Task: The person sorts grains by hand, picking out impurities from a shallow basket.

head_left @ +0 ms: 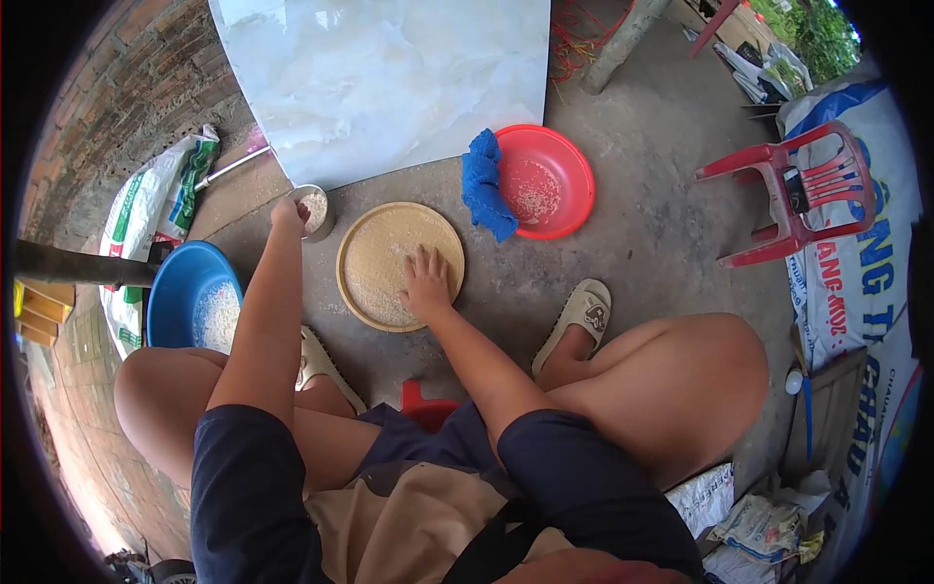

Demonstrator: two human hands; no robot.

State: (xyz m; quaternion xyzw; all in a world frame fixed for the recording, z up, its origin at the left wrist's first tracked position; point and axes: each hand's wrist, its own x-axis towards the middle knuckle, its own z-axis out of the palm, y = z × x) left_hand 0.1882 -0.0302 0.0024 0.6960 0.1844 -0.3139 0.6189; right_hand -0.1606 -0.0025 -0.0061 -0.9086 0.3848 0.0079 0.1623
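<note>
A round woven tray (352,300) with pale grains spread over it lies on the concrete floor. My right hand (426,282) rests on its right part, palm down with the fingers spread. To the tray's upper left stands a metal container (325,230) holding pale grains. My left hand (289,212) is at that container's left rim, its fingers closed; what they hold, if anything, is too small to make out. A blue basin (175,287) with grains is at the left. A red basin (576,180) with some grains stands to the upper right, a blue cloth (484,185) over its left rim.
A large pale marbled panel (389,78) stands beyond the tray. At the right are a red plastic chair (832,195) with a dark object on it and large printed sacks (866,282). My sandaled feet flank the tray's near side. A wooden pole (83,265) juts in from the left.
</note>
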